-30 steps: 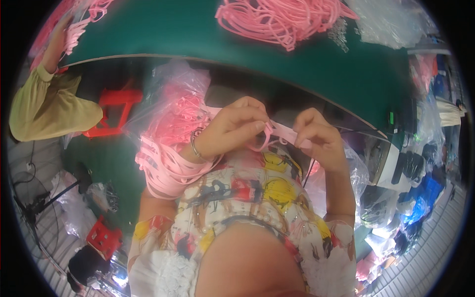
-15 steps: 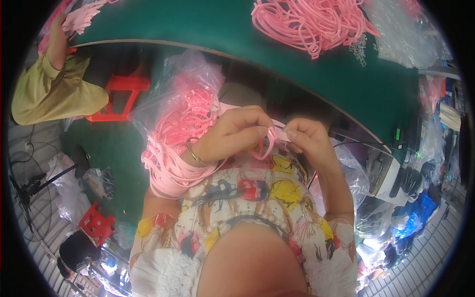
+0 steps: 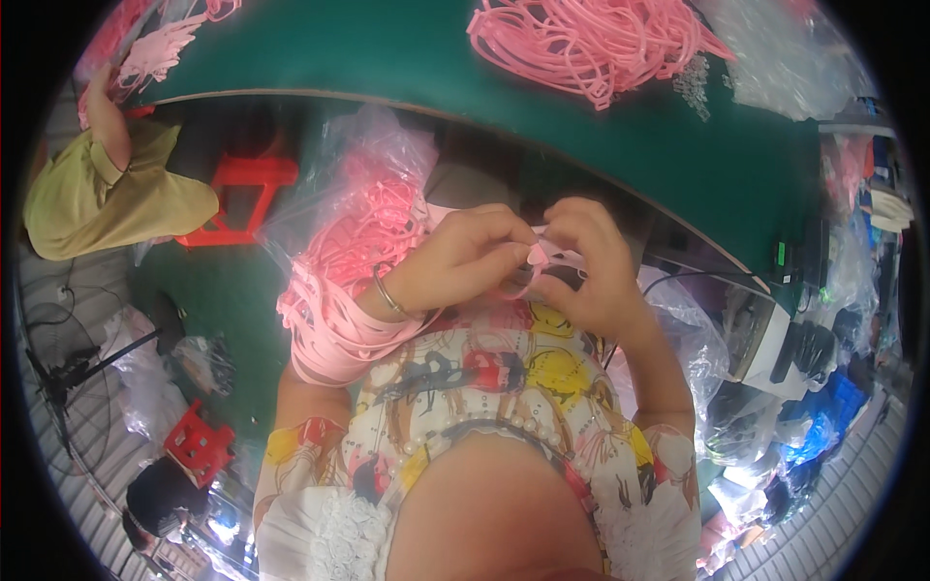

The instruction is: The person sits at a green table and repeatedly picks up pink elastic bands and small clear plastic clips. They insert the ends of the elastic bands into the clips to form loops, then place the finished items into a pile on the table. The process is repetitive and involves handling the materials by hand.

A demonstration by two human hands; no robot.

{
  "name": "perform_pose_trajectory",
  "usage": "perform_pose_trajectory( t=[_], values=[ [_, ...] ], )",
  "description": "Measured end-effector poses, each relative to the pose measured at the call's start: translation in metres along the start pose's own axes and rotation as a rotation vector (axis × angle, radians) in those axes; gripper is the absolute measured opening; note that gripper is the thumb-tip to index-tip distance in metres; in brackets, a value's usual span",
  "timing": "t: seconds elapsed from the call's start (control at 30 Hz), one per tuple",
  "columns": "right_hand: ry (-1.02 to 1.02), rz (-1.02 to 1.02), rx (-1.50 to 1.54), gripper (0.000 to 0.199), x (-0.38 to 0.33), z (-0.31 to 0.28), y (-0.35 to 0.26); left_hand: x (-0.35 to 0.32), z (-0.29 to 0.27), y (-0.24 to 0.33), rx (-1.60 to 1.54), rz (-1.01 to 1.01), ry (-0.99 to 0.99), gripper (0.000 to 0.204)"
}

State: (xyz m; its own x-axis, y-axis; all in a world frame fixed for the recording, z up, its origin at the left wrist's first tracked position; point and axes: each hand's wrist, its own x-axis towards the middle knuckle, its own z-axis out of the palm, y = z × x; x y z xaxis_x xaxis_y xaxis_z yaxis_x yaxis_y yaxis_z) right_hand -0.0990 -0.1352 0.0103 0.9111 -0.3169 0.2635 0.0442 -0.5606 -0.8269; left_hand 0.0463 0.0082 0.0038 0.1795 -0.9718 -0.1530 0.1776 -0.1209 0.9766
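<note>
My left hand (image 3: 473, 259) is closed in a pinch on a narrow pink strap (image 3: 538, 256), which bends into a small loop at the fingertips. My right hand (image 3: 603, 263) curls around the same strap from the other side, thumb below and fingers above, with a gap showing between them. A thick bundle of pink straps (image 3: 334, 324) hangs over my left forearm, just behind the bracelet (image 3: 387, 290) on that wrist. Both hands are in front of my body, short of the table edge. The strap's end is partly hidden by my right fingers.
A green table (image 3: 407, 58) curves across the far side, bearing a heap of pink straps (image 3: 591, 44), small clear pieces (image 3: 693, 85) and clear plastic (image 3: 785, 63). A plastic bag (image 3: 373, 145) lies beyond my left arm. Left are a red stool (image 3: 247, 179) and a person (image 3: 116, 189).
My right hand has shifted from pinching the strap's end to a wider curl, its fingers higher and thumb lower. My left hand keeps its pinch in nearly the same place.
</note>
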Motion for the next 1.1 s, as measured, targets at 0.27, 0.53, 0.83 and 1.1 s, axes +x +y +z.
perform_pose_trajectory(
  t=[0.27,0.53,0.83,1.1],
  values=[
    [0.214,-0.279,-0.178,0.011,-0.007,-0.007,-0.007,0.013,0.008,0.002,0.289,-0.078,0.108,0.015],
    [-0.298,0.472,1.095,0.014,-0.004,0.004,0.056,-0.001,-0.009,0.01,-0.377,-0.322,0.061,0.014],
    [-0.32,0.329,0.856,0.009,-0.008,-0.005,0.058,-0.005,-0.009,0.007,-0.326,-0.393,0.105,0.013],
    [-0.337,0.293,0.79,0.013,-0.002,-0.032,0.052,-0.008,-0.012,0.009,-0.226,-0.424,0.095,0.011]
  ],
)
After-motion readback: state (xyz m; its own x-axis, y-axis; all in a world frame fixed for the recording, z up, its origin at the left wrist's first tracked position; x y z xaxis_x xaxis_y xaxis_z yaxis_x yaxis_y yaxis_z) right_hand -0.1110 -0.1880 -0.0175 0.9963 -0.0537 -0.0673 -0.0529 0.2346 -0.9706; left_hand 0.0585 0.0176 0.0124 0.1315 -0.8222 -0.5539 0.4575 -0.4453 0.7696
